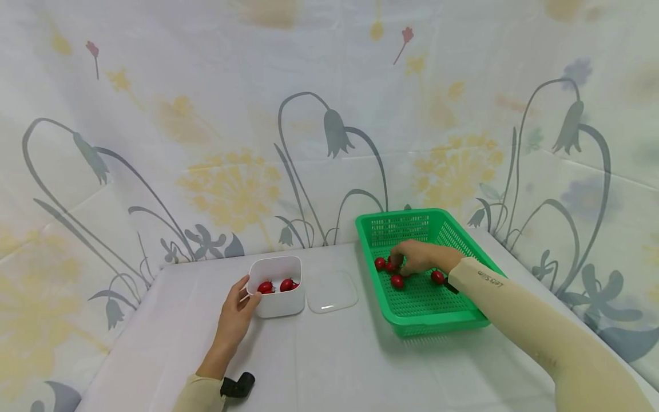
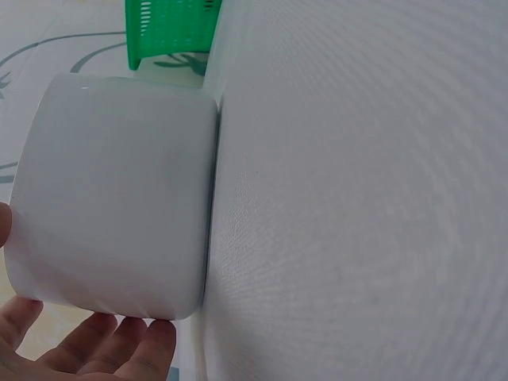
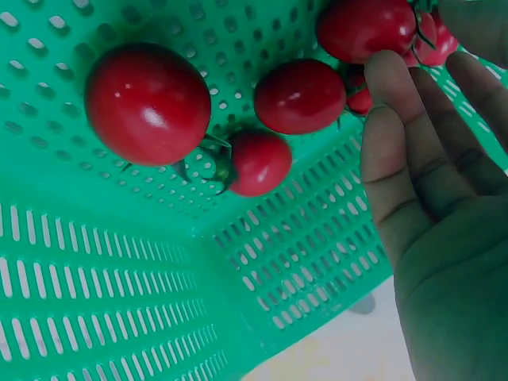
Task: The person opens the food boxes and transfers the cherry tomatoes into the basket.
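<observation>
On the left, a white square container (image 1: 280, 304) holds red cherry tomatoes (image 1: 287, 285). My left hand (image 1: 239, 309) grips its near left corner, thumb at the rim and fingers along the side wall; the left wrist view shows those fingertips against the container (image 2: 115, 198). Inside a green basket (image 1: 378, 286), my right hand (image 1: 419, 257) reaches down among several loose cherry tomatoes (image 1: 397, 281). Seen from the right wrist, the fingers of my right hand (image 3: 452, 175) are loosely bent, fingertips right at a cherry tomato (image 3: 365, 30) with a green stem.
A clear flat lid (image 1: 331, 292) lies on the white tablecloth (image 1: 319, 360) between container and basket. Another cherry tomato (image 1: 437, 277) sits under my right wrist. Behind the table hangs a flower-printed cloth (image 1: 329, 114).
</observation>
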Tool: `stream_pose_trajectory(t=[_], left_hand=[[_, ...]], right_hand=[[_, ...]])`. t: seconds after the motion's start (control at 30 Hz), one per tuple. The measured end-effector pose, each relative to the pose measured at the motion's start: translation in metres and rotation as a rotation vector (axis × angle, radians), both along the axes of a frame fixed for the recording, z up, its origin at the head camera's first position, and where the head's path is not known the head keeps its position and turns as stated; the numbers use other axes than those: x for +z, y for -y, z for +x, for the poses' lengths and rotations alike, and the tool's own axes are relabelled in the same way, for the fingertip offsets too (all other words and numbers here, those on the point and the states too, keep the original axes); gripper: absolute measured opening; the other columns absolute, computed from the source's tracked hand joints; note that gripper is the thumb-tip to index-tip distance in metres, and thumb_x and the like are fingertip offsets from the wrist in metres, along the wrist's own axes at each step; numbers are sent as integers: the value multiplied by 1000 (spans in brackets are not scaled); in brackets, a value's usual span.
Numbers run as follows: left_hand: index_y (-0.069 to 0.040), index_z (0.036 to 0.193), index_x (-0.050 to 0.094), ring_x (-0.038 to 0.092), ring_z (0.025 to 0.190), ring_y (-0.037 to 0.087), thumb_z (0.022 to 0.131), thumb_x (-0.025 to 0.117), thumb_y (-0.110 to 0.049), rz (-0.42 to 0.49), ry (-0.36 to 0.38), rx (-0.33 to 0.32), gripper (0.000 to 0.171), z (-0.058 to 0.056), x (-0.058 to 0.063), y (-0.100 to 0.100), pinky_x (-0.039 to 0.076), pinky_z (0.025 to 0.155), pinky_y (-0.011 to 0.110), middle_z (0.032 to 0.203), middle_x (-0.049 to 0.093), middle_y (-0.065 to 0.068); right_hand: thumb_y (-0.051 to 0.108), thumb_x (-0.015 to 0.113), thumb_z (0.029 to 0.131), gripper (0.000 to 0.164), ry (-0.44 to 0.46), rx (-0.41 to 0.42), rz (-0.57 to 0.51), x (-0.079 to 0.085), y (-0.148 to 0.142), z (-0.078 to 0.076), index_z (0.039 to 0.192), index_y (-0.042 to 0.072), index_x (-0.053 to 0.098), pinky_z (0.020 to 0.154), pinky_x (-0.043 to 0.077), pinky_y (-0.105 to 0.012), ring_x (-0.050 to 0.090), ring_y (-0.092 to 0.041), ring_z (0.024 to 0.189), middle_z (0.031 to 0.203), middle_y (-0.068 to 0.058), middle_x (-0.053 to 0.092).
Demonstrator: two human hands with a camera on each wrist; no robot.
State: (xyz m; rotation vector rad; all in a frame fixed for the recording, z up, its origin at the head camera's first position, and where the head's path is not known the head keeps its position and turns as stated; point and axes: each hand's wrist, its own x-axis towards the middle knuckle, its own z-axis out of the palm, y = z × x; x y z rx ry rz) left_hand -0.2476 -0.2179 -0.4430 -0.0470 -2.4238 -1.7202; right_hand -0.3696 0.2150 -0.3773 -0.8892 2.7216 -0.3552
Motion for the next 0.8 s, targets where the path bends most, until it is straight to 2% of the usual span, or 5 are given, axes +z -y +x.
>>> stream_pose_trajectory(t=[0.37,0.63,0.8], left_hand=[[-13,150,28,42,129,41,98,55,-29,0,0,0,61,0,1,-1,36,103,53,144,37,23],[-13,151,27,41,130,41,98,55,-29,5,4,1,61,0,0,1,35,104,53,146,35,23],[-13,151,27,41,130,41,98,55,-29,10,0,-6,62,0,0,0,36,104,53,146,35,24]], right_hand=[[5,68,83,22,-35,1,-32,8,-1,4,104,6,67,80,50,-39,58,-25,99,103,-6,64],[7,68,85,21,-118,56,-85,39,17,11,105,12,65,79,50,-36,60,-17,88,108,-3,64],[7,64,85,25,-124,93,-115,55,34,14,109,9,65,81,50,-34,60,-15,86,112,-6,63]])
